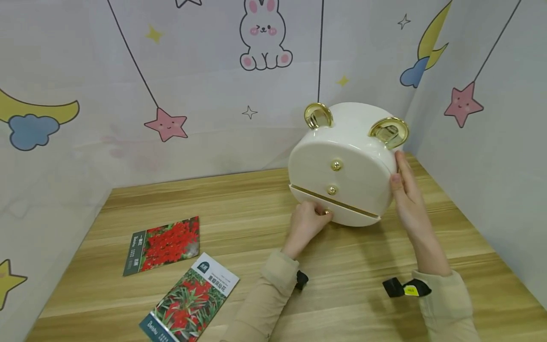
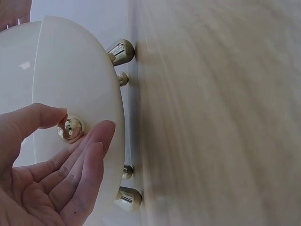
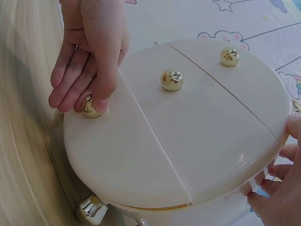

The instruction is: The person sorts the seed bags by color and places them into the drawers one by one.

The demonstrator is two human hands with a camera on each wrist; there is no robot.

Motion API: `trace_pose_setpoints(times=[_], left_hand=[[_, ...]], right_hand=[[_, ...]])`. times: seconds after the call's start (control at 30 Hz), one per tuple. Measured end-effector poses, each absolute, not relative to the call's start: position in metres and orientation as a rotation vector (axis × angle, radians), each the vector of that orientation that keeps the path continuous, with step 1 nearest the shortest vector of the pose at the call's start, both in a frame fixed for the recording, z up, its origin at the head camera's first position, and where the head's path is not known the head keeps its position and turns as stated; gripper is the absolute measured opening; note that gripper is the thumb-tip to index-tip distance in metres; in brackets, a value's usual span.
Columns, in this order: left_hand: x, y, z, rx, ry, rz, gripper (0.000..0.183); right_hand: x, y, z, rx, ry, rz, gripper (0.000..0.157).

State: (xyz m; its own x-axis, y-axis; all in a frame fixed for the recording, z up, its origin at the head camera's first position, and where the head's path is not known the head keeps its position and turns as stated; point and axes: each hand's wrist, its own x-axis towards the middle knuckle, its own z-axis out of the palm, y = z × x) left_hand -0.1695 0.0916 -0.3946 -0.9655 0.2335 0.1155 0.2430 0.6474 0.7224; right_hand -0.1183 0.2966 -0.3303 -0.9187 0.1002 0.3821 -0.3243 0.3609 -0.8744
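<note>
A white, round-fronted drawer box (image 1: 346, 152) with gold ear-shaped pieces stands on the table, three gold knobs down its front. My left hand (image 1: 305, 224) pinches the lowest knob (image 2: 70, 128) between thumb and fingers. Along the top of that bottom drawer (image 1: 352, 217) runs a narrow gap, so it sits slightly pulled out. My right hand (image 1: 411, 204) rests against the box's right side, below the ear, with its thumb by the front edge and fairly straight fingers along the side. What the drawer contains is hidden.
Two flower-seed packets lie on the wooden table left of the box: one with red blooms (image 1: 171, 244) and one with a white top (image 1: 192, 304). Patterned cloth walls (image 1: 213, 85) rise behind and to the right. Short gold feet (image 2: 128, 198) lift the box.
</note>
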Motion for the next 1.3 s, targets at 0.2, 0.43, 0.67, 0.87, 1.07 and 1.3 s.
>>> trace_pose_setpoints(times=[0.2,0.43,0.67,0.87,1.07,1.3], left_hand=[[-0.168,0.089,-0.394,-0.433,-2.872,-1.247,0.026],[-0.165,0.084,-0.392,-0.446,-2.885,-1.262,0.026],[-0.163,0.080,-0.392,-0.468,-2.895,-1.264,0.027],[-0.159,0.077,-0.391,-0.499,-2.878,-1.168,0.028],[-0.154,0.075,-0.389,-0.530,-2.882,-1.109,0.030],[-0.149,0.072,-0.388,-0.567,-2.898,-1.058,0.033]], right_hand=[[-0.117,0.296,-0.329,0.199,-2.265,1.580,0.051],[-0.117,0.296,-0.328,0.206,-2.268,1.575,0.052],[-0.117,0.296,-0.328,0.207,-2.268,1.570,0.051],[-0.117,0.296,-0.329,0.220,-2.258,1.595,0.052],[-0.117,0.297,-0.329,0.216,-2.261,1.609,0.051],[-0.117,0.297,-0.330,0.216,-2.258,1.604,0.051]])
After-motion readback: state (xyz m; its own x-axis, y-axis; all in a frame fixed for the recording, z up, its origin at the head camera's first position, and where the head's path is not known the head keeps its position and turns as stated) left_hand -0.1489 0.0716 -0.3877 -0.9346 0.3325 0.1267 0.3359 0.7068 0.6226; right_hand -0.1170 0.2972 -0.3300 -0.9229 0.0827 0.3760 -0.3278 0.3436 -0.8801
